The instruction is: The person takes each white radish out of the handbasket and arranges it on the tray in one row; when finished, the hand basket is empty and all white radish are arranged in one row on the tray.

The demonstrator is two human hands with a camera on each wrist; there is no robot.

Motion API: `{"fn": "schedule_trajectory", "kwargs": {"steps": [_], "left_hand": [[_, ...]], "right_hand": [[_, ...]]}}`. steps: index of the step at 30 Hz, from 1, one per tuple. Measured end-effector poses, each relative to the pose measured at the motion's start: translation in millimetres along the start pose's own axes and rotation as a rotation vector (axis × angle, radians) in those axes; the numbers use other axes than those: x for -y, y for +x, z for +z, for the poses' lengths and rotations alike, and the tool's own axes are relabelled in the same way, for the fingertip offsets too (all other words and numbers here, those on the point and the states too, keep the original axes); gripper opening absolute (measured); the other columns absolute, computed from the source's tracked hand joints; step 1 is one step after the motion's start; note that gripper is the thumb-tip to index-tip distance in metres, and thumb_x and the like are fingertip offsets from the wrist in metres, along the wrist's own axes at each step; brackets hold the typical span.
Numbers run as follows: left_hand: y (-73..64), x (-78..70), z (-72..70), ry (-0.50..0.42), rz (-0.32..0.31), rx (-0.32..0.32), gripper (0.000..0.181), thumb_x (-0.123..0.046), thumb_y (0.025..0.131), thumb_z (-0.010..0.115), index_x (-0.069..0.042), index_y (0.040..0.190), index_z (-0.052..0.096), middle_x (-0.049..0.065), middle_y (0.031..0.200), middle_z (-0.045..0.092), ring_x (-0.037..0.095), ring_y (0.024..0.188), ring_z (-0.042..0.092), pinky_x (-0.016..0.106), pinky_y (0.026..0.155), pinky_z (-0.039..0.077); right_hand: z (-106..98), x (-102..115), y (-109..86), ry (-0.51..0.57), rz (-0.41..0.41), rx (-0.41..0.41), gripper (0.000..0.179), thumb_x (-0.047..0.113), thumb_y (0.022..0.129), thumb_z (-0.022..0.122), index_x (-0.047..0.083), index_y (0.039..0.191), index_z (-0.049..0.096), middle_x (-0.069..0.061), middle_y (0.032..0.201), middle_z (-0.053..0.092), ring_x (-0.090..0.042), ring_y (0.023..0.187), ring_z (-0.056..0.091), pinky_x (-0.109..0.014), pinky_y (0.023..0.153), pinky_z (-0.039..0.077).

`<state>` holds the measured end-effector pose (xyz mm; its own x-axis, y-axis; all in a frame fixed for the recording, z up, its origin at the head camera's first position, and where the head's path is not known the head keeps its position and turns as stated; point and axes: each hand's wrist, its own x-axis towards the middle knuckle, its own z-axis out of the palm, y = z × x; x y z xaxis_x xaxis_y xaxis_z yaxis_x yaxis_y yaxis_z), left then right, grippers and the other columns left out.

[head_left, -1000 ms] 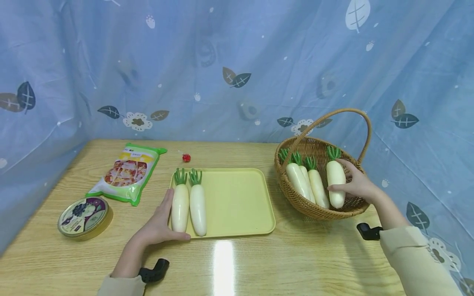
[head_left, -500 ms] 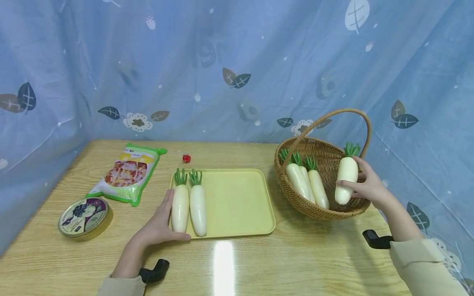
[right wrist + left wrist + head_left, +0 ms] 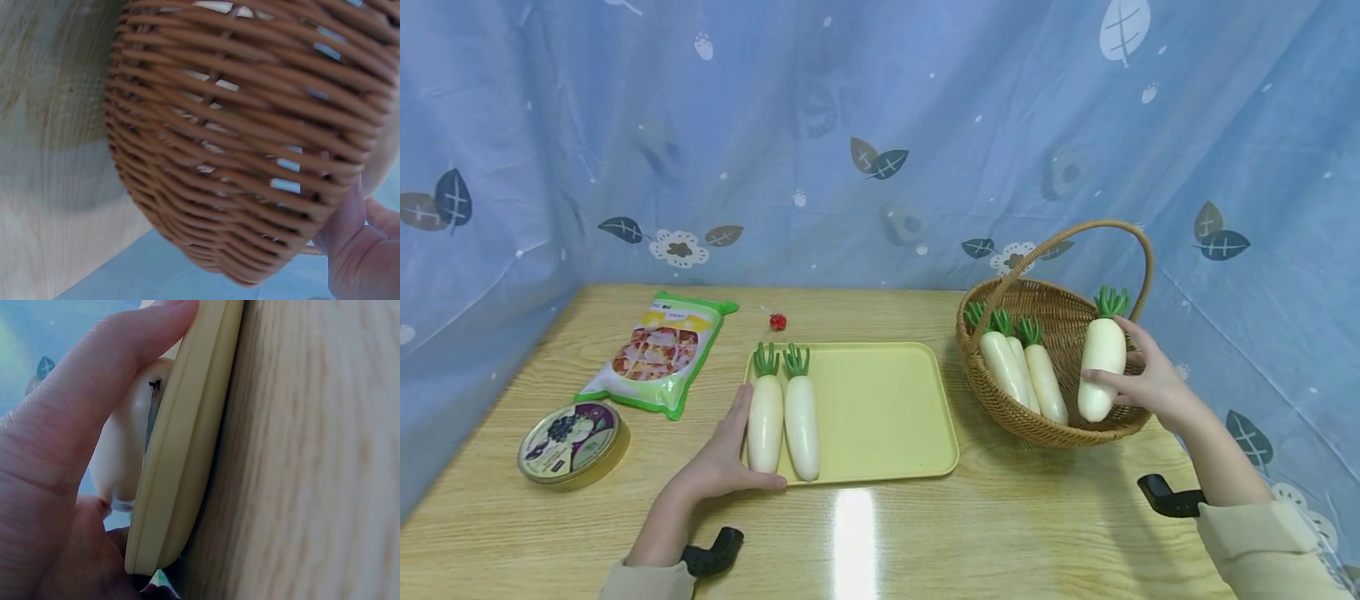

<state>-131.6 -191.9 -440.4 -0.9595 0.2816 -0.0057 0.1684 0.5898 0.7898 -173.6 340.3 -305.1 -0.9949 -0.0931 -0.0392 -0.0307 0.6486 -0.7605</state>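
My right hand (image 3: pixel 1157 385) grips a white radish (image 3: pixel 1103 358) with green leaf tops, thumb on one side and fingers on the other. The radish stands nearly upright at the right side of a wicker basket (image 3: pixel 1052 429). More white radishes (image 3: pixel 1043 379) lie in the left part of that basket. My left hand (image 3: pixel 718 457) rests at the near left corner of a yellow tray (image 3: pixel 880 417), fingers straight along its left side, thumb on the front rim. Two white radishes (image 3: pixel 801 421) lie side by side in the tray. In the left wrist view my thumb (image 3: pixel 119 347) touches the tray rim (image 3: pixel 181 437).
A green-edged food packet (image 3: pixel 658 354) and a round tin (image 3: pixel 572 443) lie left of the tray. Behind it sits a small red object (image 3: pixel 777 321). The basket's tall handle (image 3: pixel 1097 223) arches above it. A blue patterned curtain (image 3: pixel 790 167) hangs behind the wooden table (image 3: pixel 1000 533).
My right hand has shifted right with the radish, away from the basket's middle, and is now almost still. The left hand and tray have stayed in place.
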Motion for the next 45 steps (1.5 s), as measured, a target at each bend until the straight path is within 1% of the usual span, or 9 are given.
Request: {"fn": "schedule_trajectory", "kwargs": {"steps": [6, 10, 21, 24, 27, 30, 38, 40, 45], "left_hand": [[-1.1, -2.0, -0.9, -0.006, 0.007, -0.004, 0.139, -0.039, 0.054, 0.086, -0.004, 0.144, -0.012, 0.023, 0.149, -0.011, 0.043, 0.134, -0.005, 0.066, 0.1, 0.005], [-1.6, -2.2, -0.9, -0.007, 0.006, -0.004, 0.139, -0.039, 0.054, 0.087, -0.004, 0.145, -0.012, 0.023, 0.149, -0.011, 0.044, 0.134, -0.004, 0.066, 0.1, 0.005], [-1.4, -3.5, -0.6, 0.0, -0.004, -0.008, 0.138, -0.04, 0.055, 0.086, -0.003, 0.144, -0.012, 0.024, 0.149, -0.01, 0.044, 0.134, -0.003, 0.065, 0.101, 0.005], [-1.6, -3.9, -0.8, 0.0, -0.008, -0.007, 0.138, -0.04, 0.055, 0.086, -0.003, 0.144, -0.012, 0.023, 0.149, -0.01, 0.044, 0.134, -0.003, 0.065, 0.101, 0.005], [-1.5, -3.9, -1.0, 0.001, -0.01, -0.006, 0.138, -0.041, 0.054, 0.086, -0.003, 0.144, -0.012, 0.023, 0.149, -0.01, 0.043, 0.134, -0.004, 0.065, 0.101, 0.005], [-0.9, -3.4, -1.1, 0.008, -0.007, -0.008, 0.138, -0.042, 0.054, 0.086, -0.004, 0.145, -0.012, 0.022, 0.15, -0.01, 0.042, 0.135, -0.004, 0.064, 0.102, 0.004], [-0.9, -3.8, -0.5, 0.01, -0.007, -0.006, 0.138, -0.042, 0.054, 0.086, -0.003, 0.144, -0.011, 0.023, 0.149, -0.01, 0.042, 0.135, -0.004, 0.064, 0.102, 0.004], [-1.0, -4.2, -0.4, 0.01, -0.007, -0.007, 0.138, -0.042, 0.054, 0.086, -0.003, 0.144, -0.011, 0.023, 0.149, -0.01, 0.042, 0.135, -0.004, 0.064, 0.102, 0.004], [-1.1, -4.5, -0.4, 0.016, -0.001, -0.008, 0.138, -0.042, 0.055, 0.086, -0.002, 0.144, -0.011, 0.024, 0.149, -0.009, 0.042, 0.135, -0.004, 0.064, 0.102, 0.004]], "right_hand": [[3, 5, -3.7, 0.0, -0.001, 0.013, 0.094, 0.019, 0.086, 0.064, 0.014, 0.147, -0.007, -0.039, 0.124, 0.03, -0.043, 0.097, 0.052, -0.038, 0.062, 0.054], [4, 6, -5.7, 0.011, 0.008, 0.03, 0.094, 0.018, 0.086, 0.064, 0.015, 0.147, -0.008, -0.04, 0.126, 0.027, -0.044, 0.098, 0.052, -0.039, 0.063, 0.054], [6, 11, -7.3, 0.009, 0.016, 0.028, 0.094, 0.019, 0.086, 0.064, 0.016, 0.147, -0.007, -0.039, 0.125, 0.026, -0.039, 0.093, 0.055, -0.038, 0.062, 0.055], [7, 16, -9.8, 0.021, 0.004, 0.037, 0.093, 0.019, 0.086, 0.064, 0.017, 0.147, -0.006, -0.038, 0.126, 0.026, -0.044, 0.095, 0.054, -0.039, 0.062, 0.054], [8, 21, -13.2, 0.039, -0.015, 0.05, 0.093, 0.019, 0.086, 0.064, 0.02, 0.148, -0.005, -0.038, 0.128, 0.024, -0.053, 0.102, 0.048, -0.041, 0.063, 0.054], [10, 24, -15.8, 0.057, -0.035, 0.063, 0.093, 0.017, 0.085, 0.065, 0.022, 0.148, -0.004, -0.036, 0.129, 0.024, -0.056, 0.107, 0.044, -0.043, 0.061, 0.054], [20, 31, -20.0, 0.069, -0.076, 0.073, 0.094, 0.011, 0.082, 0.068, 0.021, 0.148, 0.001, -0.033, 0.123, 0.03, -0.053, 0.099, 0.052, -0.04, 0.058, 0.054], [22, 34, -22.3, 0.076, -0.08, 0.078, 0.094, 0.01, 0.082, 0.068, 0.022, 0.148, 0.002, -0.032, 0.123, 0.029, -0.052, 0.097, 0.053, -0.04, 0.057, 0.054], [29, 40, -30.1, 0.12, -0.093, 0.12, 0.095, 0.008, 0.081, 0.068, 0.024, 0.148, 0.003, -0.034, 0.127, 0.025, -0.045, 0.092, 0.059, -0.041, 0.055, 0.054]]}}
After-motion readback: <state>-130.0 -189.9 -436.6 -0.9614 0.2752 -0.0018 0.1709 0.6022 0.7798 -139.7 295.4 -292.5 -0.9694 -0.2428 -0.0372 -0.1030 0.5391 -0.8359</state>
